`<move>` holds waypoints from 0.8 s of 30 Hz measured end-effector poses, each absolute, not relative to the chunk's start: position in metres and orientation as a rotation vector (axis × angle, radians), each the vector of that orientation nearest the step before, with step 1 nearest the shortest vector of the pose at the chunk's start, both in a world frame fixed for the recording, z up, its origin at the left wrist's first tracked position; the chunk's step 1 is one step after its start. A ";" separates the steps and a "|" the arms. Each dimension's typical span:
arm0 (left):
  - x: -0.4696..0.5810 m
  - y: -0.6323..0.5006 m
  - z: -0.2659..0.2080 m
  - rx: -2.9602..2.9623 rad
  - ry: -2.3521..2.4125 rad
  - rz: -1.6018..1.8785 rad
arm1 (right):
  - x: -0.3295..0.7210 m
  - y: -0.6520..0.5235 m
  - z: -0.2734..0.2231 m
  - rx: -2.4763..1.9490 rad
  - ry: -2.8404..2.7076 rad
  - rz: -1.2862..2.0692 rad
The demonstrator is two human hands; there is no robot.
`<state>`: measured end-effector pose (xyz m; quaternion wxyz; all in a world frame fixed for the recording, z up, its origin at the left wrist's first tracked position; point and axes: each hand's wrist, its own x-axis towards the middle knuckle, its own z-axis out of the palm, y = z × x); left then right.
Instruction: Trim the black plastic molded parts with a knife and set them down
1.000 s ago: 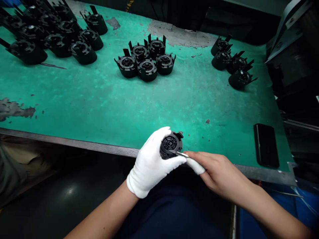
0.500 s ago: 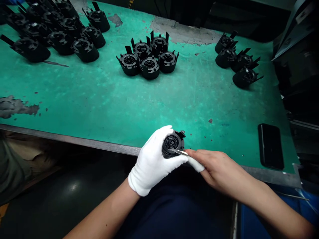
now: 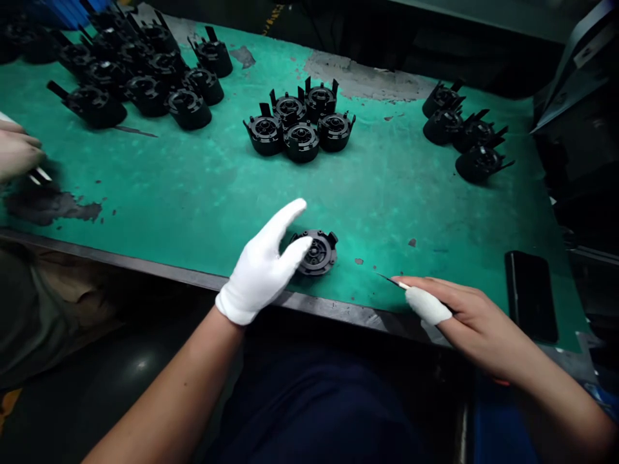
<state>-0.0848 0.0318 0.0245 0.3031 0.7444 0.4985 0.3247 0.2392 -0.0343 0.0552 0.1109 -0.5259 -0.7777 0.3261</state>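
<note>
My left hand (image 3: pixel 264 264), in a white glove, is open with thumb and fingers spread. Its thumb overlaps the left side of a round black plastic housing (image 3: pixel 320 256), which sits on the green bench mat near the front edge; whether they touch I cannot tell. The housing shows concentric rings on top and small tabs at its rim. My right hand (image 3: pixel 464 316), bare except for a white cover on the thumb, is closed on a thin-bladed knife (image 3: pixel 397 283). The blade points left, apart from the housing.
Several similar black housings (image 3: pixel 300 143) with upright prongs stand mid-bench, with more groups at back left (image 3: pixel 145 95) and right (image 3: pixel 478 164). A black phone (image 3: pixel 532 296) lies at the right. Another person's hand (image 3: pixel 17 151) holds a slim tool at the left edge. The mat (image 3: pixel 193 187) has worn patches.
My left hand has loosened from the housing and shifted left, its fingers now spread. My right hand has drawn the knife away to the right. Another person's hand has appeared at the left.
</note>
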 end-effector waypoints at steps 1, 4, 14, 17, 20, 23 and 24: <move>-0.084 0.033 0.022 1.957 1.318 0.879 | 0.241 -0.035 0.053 -1.551 -2.276 0.942; -0.070 0.027 0.013 2.015 1.232 0.812 | 0.235 -0.033 0.048 -1.567 -2.295 0.905; -0.044 0.009 0.007 2.049 1.175 0.773 | 0.213 -0.004 0.049 -1.518 -2.667 0.627; -0.044 0.009 0.008 2.037 1.178 0.784 | 0.211 0.003 0.050 -1.549 -2.726 0.551; -0.040 0.008 0.008 2.029 1.200 0.801 | 0.208 0.003 0.045 -1.614 -2.707 0.429; -0.035 0.006 0.008 2.013 1.240 0.831 | 0.206 0.000 0.040 -1.663 -2.644 0.381; -0.034 0.005 0.008 2.005 1.254 0.838 | 0.206 -0.002 0.039 -1.665 -2.632 0.382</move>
